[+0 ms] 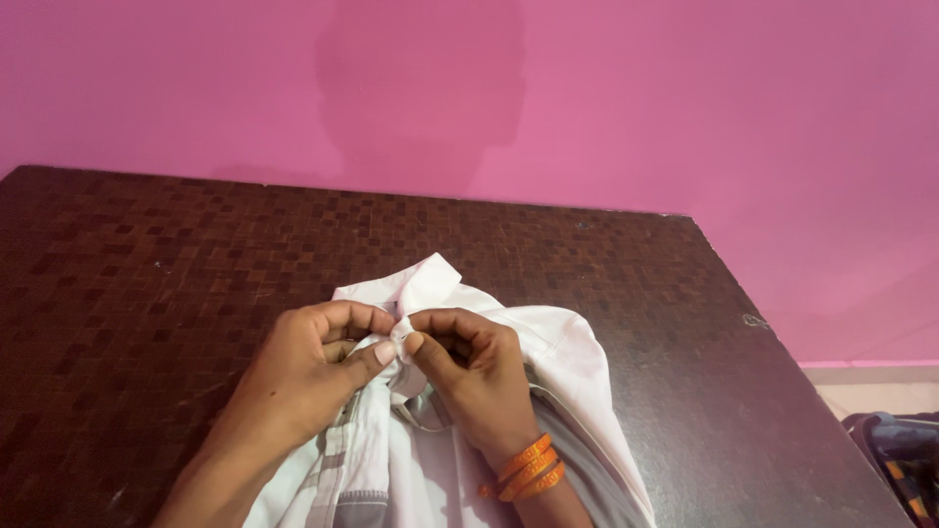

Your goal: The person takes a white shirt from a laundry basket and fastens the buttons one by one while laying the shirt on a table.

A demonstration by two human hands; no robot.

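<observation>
We hold the white shirt point(548, 362) flat near the counter's point(147, 274) front edge. Our left hand point(313, 367) and right hand point(469, 376) pinch its collar together, maybe on a button, so it stays put.

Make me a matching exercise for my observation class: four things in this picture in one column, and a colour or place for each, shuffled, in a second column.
Column one:
1. shirt
2. table
3. bangles
4. wall

Column two:
A. pink, behind the table
B. orange, on the right wrist
C. white and grey, pinched at the collar by both hands
D. dark brown with a small-square pattern

Pairs: 1-C, 2-D, 3-B, 4-A.
</observation>
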